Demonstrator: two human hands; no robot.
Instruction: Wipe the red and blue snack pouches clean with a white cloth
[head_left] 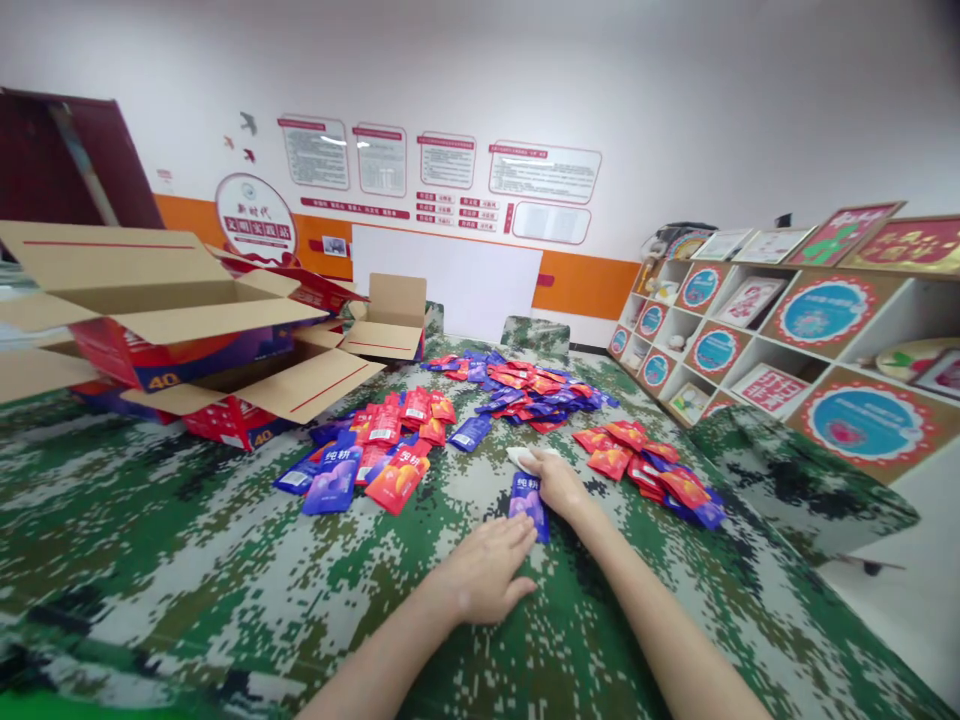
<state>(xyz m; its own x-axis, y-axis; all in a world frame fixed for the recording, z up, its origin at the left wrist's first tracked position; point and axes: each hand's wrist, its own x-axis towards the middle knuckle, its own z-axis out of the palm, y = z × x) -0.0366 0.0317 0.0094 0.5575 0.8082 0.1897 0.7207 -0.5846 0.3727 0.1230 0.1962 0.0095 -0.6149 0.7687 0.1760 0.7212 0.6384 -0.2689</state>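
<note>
A purple sachet (527, 503) lies flat on the camouflage-covered table (187, 560) in front of me. My left hand (486, 572) rests palm down with its fingers stretched out, their tips touching the sachet's near end. My right hand (556, 483) lies over the sachet's far right edge, fingers curled down, next to a small white packet (519, 458). Neither hand lifts anything.
Heaps of red and purple sachets lie at the left (375, 450), far centre (525, 390) and right (652, 470). Open cardboard boxes (165, 320) stand at the left, a smaller one (390, 320) behind. Display shelves (787, 340) line the right wall.
</note>
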